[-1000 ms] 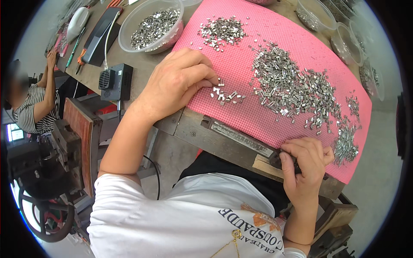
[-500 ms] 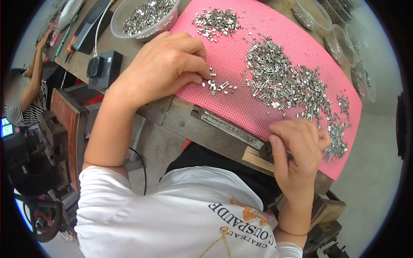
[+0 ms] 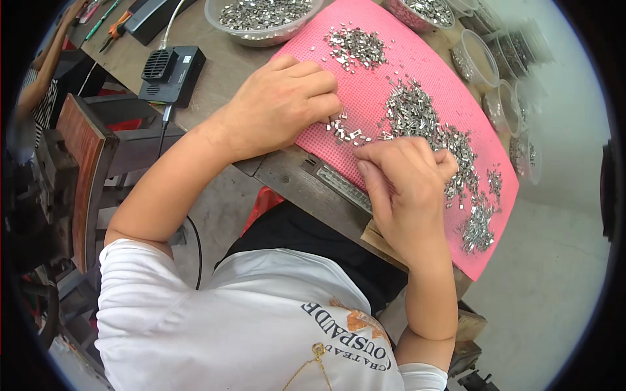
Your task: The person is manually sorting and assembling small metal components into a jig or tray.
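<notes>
A pink textured mat bears heaps of tiny silvery metal pieces. My left hand rests at the mat's left edge, fingers curled down beside a small scatter of metal pieces. Its fingertips are partly hidden, so whether they grip a piece cannot be seen. Just right of that scatter is my right hand, thumb and forefinger brought together in a pinch; anything between them is too small to make out. Beyond it spreads the large heap of metal pieces, which the right hand partly covers.
Farther back on the mat lies a smaller pile; another pile is at the right. A clear bowl of metal pieces stands behind my left hand. Plastic tubs line the far right. A black device with cables sits left.
My right hand has moved left from the mat's front edge toward the small scatter. My left hand stays by that scatter, fingers still curled. The whole view has shifted somewhat.
</notes>
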A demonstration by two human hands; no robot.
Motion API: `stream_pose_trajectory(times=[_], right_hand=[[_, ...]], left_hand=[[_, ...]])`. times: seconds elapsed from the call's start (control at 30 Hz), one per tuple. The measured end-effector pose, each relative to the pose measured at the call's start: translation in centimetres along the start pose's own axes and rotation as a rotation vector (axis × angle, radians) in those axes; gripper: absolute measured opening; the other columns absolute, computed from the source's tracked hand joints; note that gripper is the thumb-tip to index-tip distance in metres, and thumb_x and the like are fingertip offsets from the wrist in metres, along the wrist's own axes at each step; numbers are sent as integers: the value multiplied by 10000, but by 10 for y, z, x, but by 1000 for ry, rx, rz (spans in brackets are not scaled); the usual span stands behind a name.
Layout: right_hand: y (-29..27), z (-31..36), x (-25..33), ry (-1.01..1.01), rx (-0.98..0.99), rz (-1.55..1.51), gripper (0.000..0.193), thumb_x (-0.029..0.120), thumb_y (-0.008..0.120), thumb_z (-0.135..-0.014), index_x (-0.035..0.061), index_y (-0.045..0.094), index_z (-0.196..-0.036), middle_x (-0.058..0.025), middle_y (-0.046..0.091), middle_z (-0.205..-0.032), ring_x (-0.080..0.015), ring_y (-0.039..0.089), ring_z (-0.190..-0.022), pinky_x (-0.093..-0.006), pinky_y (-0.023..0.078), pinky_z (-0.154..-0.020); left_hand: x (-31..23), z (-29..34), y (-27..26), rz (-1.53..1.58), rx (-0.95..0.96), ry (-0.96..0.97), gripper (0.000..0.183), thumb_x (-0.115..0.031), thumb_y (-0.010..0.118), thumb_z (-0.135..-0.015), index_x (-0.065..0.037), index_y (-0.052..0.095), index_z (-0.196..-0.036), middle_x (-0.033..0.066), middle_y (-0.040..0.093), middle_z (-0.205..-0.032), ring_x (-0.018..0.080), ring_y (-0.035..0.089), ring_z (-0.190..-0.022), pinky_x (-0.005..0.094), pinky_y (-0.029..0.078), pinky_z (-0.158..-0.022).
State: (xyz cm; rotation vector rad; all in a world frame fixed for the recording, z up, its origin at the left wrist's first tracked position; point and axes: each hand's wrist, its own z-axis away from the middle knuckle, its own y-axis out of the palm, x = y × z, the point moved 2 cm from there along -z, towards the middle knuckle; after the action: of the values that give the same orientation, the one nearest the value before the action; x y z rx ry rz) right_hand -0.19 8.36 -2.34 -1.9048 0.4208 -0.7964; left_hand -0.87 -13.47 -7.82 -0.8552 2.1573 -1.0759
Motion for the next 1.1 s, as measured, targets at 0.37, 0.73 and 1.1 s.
stream_pose_trajectory(times=[0.37,0.73,1.1], right_hand=[[2,-12,-4,-3,-15,39,90,111,788,-867,140,737,-936,8,682,-875,-181,632,-904,-413,308,-877],[-6,-10,-18,-17,-52,53,110,89,795,-857,145,737,-931,25,700,-881,-166,630,-880,-378,296,-862],[-1,-12,-15,-61,-57,59,114,94,791,-850,152,737,-931,23,685,-864,-177,629,-884,-390,297,-856]], left_hand=[[2,3,2,188,-101,-129,104,-137,806,-774,-155,753,-862,-33,666,-976,187,638,-940,351,460,-845],[13,-14,-1,31,104,214,107,-206,678,-802,-137,720,-874,-25,634,-937,176,616,-959,347,465,-865],[3,3,-1,-70,104,46,144,-176,630,-863,-109,632,-990,30,582,-976,223,596,-997,366,434,-911]])
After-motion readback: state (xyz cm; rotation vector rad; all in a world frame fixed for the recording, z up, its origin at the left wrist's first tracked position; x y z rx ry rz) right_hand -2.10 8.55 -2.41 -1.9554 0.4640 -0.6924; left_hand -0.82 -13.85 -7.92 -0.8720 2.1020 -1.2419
